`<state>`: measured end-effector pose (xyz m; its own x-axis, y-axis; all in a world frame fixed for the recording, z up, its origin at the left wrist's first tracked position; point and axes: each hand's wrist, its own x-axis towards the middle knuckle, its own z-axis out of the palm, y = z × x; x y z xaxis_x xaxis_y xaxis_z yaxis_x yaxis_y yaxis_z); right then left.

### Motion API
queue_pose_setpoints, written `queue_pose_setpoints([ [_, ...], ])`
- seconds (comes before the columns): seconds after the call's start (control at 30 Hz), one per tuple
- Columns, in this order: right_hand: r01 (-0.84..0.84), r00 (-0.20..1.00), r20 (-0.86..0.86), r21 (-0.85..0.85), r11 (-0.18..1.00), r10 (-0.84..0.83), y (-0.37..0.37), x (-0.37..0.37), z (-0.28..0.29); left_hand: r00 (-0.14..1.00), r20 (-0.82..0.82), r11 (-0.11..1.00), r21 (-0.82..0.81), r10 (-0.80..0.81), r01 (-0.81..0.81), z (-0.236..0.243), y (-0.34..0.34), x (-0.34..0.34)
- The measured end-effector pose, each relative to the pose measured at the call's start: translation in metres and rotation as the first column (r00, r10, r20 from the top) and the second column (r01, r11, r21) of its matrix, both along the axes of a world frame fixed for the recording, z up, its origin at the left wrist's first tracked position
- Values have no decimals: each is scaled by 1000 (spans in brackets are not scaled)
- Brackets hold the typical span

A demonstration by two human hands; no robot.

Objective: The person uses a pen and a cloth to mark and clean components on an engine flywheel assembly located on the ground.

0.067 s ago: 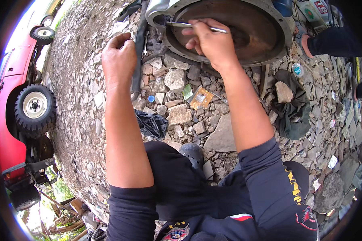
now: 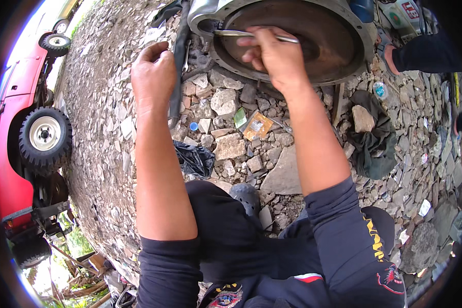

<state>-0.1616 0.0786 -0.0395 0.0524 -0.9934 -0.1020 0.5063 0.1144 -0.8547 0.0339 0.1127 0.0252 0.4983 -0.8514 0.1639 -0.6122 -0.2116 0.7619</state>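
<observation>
My right hand grips a slim silver metal tool held almost level across a large round metal housing with a rust-brown disc inside. The tool's left end reaches a small recess at the housing's rim. My left hand is raised left of the housing, fingers curled closed; what they hold, if anything, is hidden. A long dark tube lies beside it, with a silver wrench partly showing.
Broken stones cover the ground with a black bag, dark cloth and plastic bottle. A red vehicle stands at left. Another person's leg is at right, near a container.
My right hand has shifted slightly to the right with the metal tool. My left hand has moved very slightly right.
</observation>
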Motion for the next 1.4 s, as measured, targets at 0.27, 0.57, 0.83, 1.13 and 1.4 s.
queue_pose_setpoints([
  [0.27, -38, 972, 232, 251, 967, -22, 6, -36, -23, 1000, -2, 998, -60, -14, 14, 0, -3, 4],
  [0.57, -659, 21, -860, 371, 654, 510, 21, -64, -54, 991, 71, 982, -146, -111, 121, -1, -7, -14],
  [0.83, -214, 234, -934, 222, 951, 270, 113, -240, -117, 944, 149, 955, 6, -296, 298, -10, 4, -42],
  [1.13, -62, 300, -936, -211, 975, -184, 100, -251, -134, 977, 14, 974, 77, -215, 213, -13, -7, -15],
  [1.4, -104, 90, -996, -31, 994, -21, 117, -290, -150, 988, -57, 978, 146, -143, 150, -25, -11, 4],
])
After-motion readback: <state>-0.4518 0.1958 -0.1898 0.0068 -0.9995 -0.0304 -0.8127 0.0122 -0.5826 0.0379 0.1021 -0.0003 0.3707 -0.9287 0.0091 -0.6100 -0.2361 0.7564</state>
